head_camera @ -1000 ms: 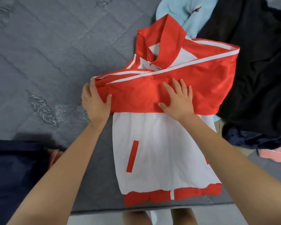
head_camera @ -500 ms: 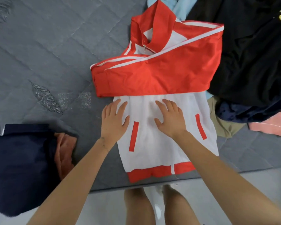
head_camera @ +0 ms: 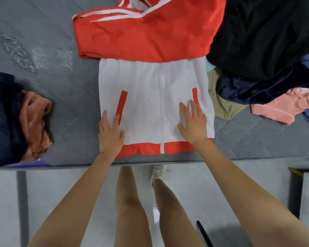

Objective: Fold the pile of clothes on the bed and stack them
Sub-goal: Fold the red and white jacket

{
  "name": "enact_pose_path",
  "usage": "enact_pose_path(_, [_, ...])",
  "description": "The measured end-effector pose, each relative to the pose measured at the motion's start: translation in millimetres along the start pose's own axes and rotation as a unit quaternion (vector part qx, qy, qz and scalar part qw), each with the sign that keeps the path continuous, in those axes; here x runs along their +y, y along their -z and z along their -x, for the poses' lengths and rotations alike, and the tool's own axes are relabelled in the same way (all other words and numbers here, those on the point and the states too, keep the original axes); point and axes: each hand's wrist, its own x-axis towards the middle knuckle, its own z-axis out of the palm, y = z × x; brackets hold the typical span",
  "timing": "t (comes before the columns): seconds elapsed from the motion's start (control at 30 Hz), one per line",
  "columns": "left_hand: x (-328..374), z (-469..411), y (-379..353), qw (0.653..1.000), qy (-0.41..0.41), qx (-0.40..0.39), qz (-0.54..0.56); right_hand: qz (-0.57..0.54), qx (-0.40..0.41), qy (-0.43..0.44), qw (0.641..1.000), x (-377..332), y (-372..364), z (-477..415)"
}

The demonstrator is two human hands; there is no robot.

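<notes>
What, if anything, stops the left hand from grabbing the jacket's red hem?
Probably nothing, so yes, it looks reachable. The left hand lies flat on the jacket, with its wrist crossing the red hem at the near edge of the bed. No other garment covers the hem.

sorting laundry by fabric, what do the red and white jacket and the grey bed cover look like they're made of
The red and white jacket looks like a smooth, matte knit, perhaps a synthetic tracksuit fabric: it lies flat with soft, rounded folds. The exact fibre cannot be told. The grey bed cover looks like matte quilted textile, with stitched diagonal lines and a few shinier patterned patches.
</notes>
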Motion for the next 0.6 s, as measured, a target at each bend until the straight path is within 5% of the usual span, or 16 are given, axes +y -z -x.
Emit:
enact_pose_path(0.1, [0.0, 14.0, -4.6, 0.987, 0.081, 0.055, 0.129, -0.012, -0.019, -0.034, 0.999, 18.2, -5.1, 10.6])
enact_pose_path(0.23, [-1.0, 21.5, -3.5, 0.928, 0.195, 0.058, 0.313, -0.027, -0.047, -0.099, 0.994, 43.7, -6.3, 13.1])
enact_pose_path(0.47, [-4.1, 31.1, -7.4, 0.912, 0.258, -0.037, 0.317, -0.214, -0.031, -0.219, 0.951, 56.4, -15.2, 14.2])
enact_pose_path(0.6, [7.9, 45.8, -6.4, 0.922, 0.22, 0.043, 0.316, -0.214, -0.049, -0.33, 0.918, 56.0, -14.5, 11.2])
